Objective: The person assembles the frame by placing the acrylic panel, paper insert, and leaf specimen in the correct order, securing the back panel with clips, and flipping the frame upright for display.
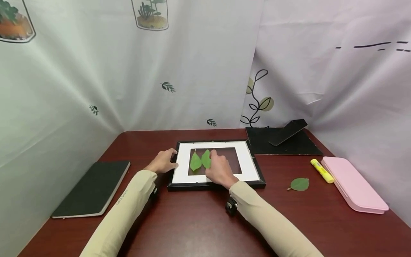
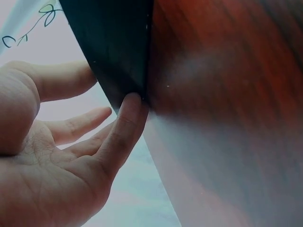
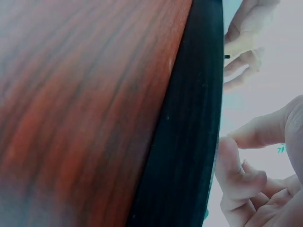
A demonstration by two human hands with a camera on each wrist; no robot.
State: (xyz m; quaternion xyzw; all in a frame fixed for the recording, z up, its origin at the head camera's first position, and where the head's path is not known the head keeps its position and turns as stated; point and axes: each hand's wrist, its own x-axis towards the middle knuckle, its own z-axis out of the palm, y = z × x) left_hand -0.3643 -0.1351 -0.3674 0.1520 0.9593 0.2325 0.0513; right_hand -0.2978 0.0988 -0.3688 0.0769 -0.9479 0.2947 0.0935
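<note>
A black picture frame [image 1: 215,186] with a white mat [image 1: 248,159] lies flat on the table. Two green leaves are side by side in the mat's window: the left leaf [image 1: 195,161] has its stem pointing away, and the right leaf [image 1: 206,159] is partly covered by my right hand [image 1: 221,169]. That hand's thumb and forefinger pinch at the right leaf's edge, its other fingers curled. My left hand [image 1: 162,161] grips the frame's left side, thumb and fingers spread along the black edge. The left wrist view shows a fingertip [image 2: 131,101] against the frame's black side [image 2: 118,47].
Another leaf [image 1: 299,184] lies on the table to the right, near a yellow highlighter [image 1: 322,171] and a pink case [image 1: 354,184]. Behind them is a black backing board [image 1: 260,141] with its stand [image 1: 288,132] raised. At the left lies a dark notebook [image 1: 91,187].
</note>
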